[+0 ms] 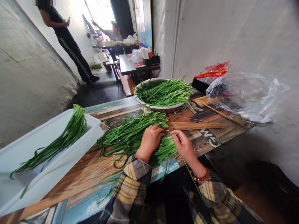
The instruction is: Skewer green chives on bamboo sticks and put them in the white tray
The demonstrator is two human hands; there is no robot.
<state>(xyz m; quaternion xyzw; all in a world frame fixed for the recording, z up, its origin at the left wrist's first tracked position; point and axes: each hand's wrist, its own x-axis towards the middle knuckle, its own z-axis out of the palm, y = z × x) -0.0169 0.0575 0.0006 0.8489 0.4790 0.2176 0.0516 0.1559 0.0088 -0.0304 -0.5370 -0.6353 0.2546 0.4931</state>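
Observation:
A loose pile of garlic chives lies across the wooden table in front of me. My left hand is closed over the chives near their cut ends, its fingertips partly hidden. Just to its right, my right hand has thumb and forefinger curled in a pinch beside the pale ends of a smaller bunch. What sits between those fingers is too small to make out. A bundle of thin bamboo skewers rests on the table beyond my right hand.
A round basin heaped with chives stands behind the pile. To the left is a white plastic bin with a chive bundle inside. Crumpled clear plastic lies at the right, near a red packet. Two people are farther back.

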